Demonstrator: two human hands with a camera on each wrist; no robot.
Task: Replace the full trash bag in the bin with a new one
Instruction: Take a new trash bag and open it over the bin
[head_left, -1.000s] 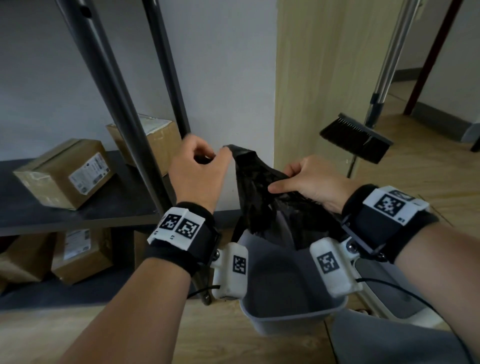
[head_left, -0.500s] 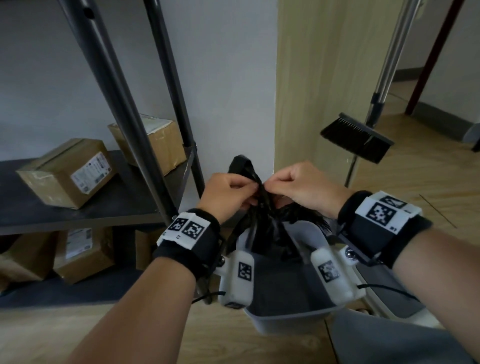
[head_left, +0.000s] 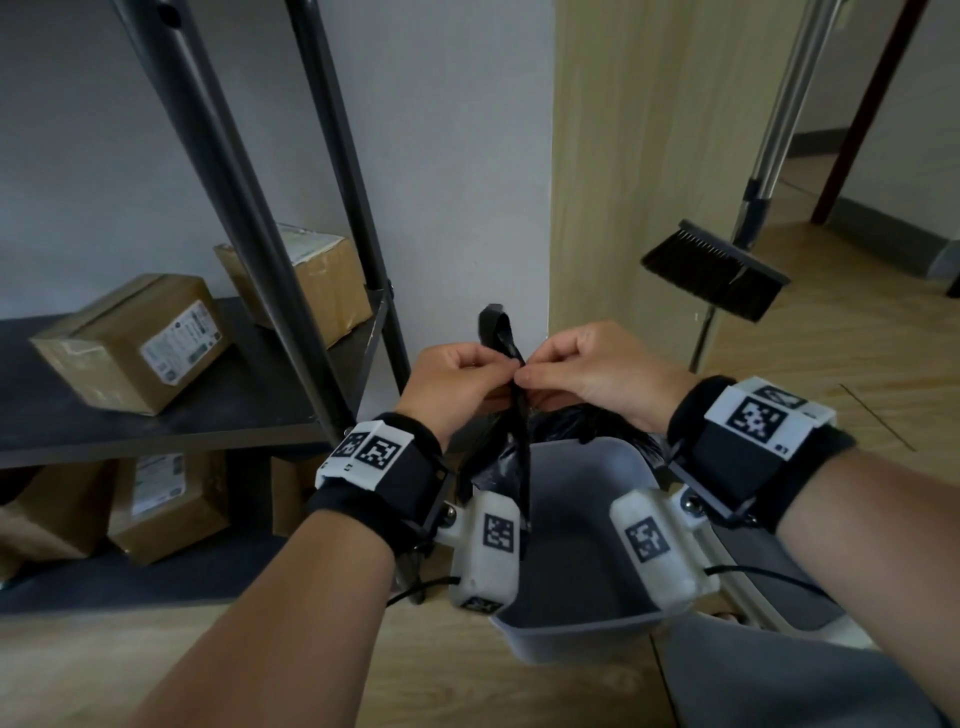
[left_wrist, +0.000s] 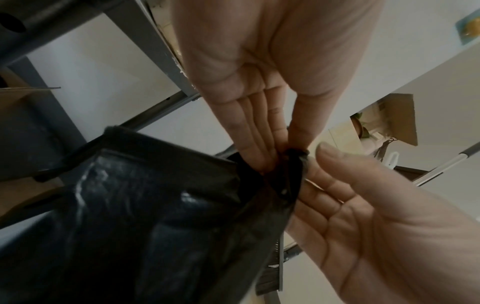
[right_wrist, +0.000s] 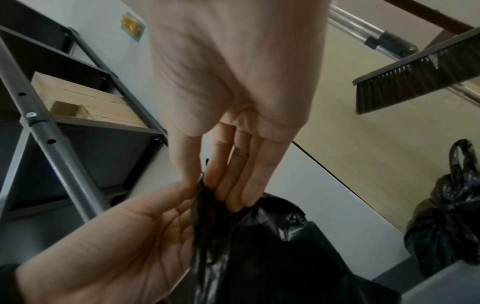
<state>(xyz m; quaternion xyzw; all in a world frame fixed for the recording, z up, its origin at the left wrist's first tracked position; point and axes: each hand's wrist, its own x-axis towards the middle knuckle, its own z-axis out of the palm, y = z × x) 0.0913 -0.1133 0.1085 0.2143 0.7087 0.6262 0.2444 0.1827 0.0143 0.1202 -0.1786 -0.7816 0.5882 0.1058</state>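
A grey plastic bin (head_left: 582, 631) stands on the floor below my hands, its inside bare. Above its far rim I hold a thin black trash bag (head_left: 519, 441), gathered into a narrow strip with a loop (head_left: 496, 325) sticking up. My left hand (head_left: 506, 371) and right hand (head_left: 530, 376) meet fingertip to fingertip, and both pinch the bag's top. In the left wrist view, my left hand (left_wrist: 275, 158) nips the crumpled edge of the bag (left_wrist: 130, 216). In the right wrist view, my right hand (right_wrist: 221, 189) does the same. A tied, full black bag (right_wrist: 446, 216) sits to the right.
A dark metal shelf rack (head_left: 218, 405) with cardboard boxes (head_left: 135, 348) stands on the left, its uprights close to my left arm. A broom (head_left: 717, 275) leans on the wooden panel (head_left: 634, 182) to the right. The floor is wood.
My hands were apart and higher, spreading the bag's top. They have come together and dropped a little toward the bin, and the bag is now bunched into a strip between them.
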